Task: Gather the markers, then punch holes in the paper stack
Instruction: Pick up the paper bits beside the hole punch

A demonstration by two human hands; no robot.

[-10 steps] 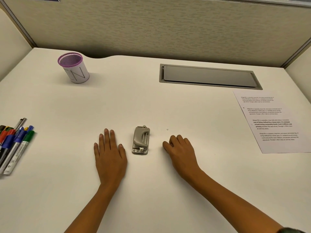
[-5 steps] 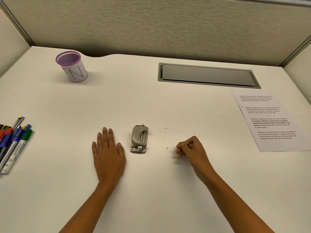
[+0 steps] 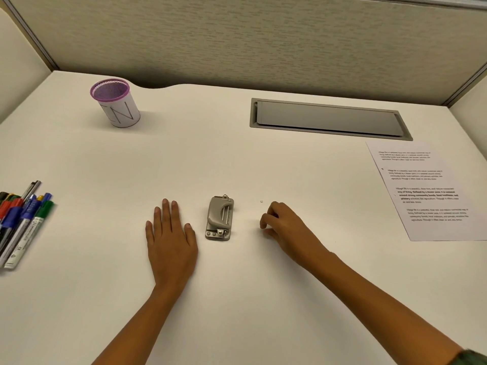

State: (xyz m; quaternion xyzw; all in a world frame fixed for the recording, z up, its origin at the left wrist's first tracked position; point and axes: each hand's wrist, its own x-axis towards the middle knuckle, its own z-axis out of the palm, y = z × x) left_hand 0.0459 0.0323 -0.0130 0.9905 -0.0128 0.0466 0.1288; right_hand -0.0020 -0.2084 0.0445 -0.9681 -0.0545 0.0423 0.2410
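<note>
As right hand edged nearer punch: fingers curled, gripping nothing visible.
Left hand: stayed flat on table, fingers straight, together.
Markers: left edge.
Paper: right edge.

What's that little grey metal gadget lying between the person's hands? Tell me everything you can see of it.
It is a small grey metal hole punch with a dull finish. An arched lever sits down over a flat base. Round studs show at its near end and a small loop at the far end. It lies flat on the white desk, its long side pointing away from the person, between the left hand and the right hand. Neither hand touches it; only the desk does.
</note>
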